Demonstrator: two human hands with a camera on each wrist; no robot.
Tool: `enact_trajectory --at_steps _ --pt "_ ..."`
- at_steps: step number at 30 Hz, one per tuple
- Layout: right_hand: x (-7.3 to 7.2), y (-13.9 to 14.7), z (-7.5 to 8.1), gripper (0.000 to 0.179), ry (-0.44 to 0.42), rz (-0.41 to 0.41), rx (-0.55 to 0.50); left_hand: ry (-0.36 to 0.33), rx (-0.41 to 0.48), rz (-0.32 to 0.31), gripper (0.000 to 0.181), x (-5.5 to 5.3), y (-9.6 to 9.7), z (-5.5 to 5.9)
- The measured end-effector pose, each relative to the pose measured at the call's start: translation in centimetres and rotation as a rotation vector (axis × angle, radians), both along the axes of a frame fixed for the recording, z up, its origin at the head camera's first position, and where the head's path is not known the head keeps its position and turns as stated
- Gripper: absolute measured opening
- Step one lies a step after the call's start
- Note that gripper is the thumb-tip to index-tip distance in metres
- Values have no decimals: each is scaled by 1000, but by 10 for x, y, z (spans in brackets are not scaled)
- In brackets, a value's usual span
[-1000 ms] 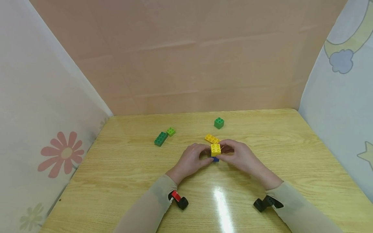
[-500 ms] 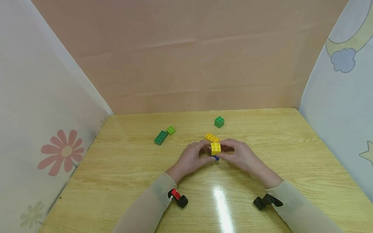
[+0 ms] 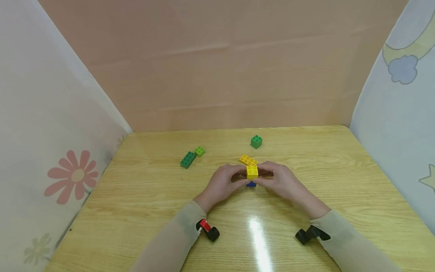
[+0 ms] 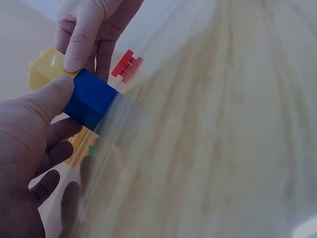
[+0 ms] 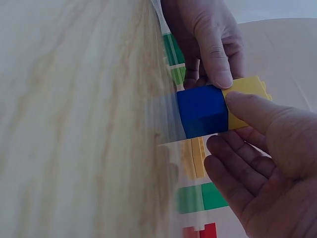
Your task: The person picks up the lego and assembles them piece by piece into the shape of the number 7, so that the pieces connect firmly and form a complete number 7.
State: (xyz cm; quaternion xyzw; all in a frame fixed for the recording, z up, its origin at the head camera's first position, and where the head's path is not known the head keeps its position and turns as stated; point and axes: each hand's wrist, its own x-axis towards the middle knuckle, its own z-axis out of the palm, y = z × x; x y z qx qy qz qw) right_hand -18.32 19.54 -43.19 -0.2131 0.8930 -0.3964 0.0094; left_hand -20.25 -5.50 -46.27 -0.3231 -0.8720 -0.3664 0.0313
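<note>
A yellow building brick [image 3: 252, 172] sits on top of a blue building brick [image 5: 204, 112], and this small stack stands upright on the table in front of me. My left hand [image 3: 222, 185] holds it from the left, its thumb at the seam between the two colours. From the right, my right hand [image 3: 280, 183] pinches the yellow brick low on its side with the thumb. Both thumb tips lie close together on the near face. In the head view the fingers behind the stack are partly hidden. Just beyond the stack lies a flat orange-yellow brick [image 3: 248, 159].
Farther back stands a green brick [image 3: 256, 141]. A long dark green brick [image 3: 188, 159] and a lime brick [image 3: 199, 151] lie at the back left. A red brick [image 4: 128, 67] shows in the wrist views only. Fabric walls [image 3: 217, 68] border the wooden table [image 3: 136, 196].
My left thumb has shifted slightly up from the blue brick to the seam below the yellow one. Otherwise both hands keep their hold and the stack stays in place.
</note>
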Motion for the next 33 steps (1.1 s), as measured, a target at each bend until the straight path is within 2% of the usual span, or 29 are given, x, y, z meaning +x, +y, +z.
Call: enact_trajectory --at_steps 13,23,33 --pt "0 -2 5 32 12 -4 18 46 -49 1 30 -4 0 0" --pt "-6 -6 4 31 40 0 29 73 -80 2 29 -9 -4 0" --pt "-5 -5 3 34 3 -22 46 92 -98 4 29 -9 -2 -3"
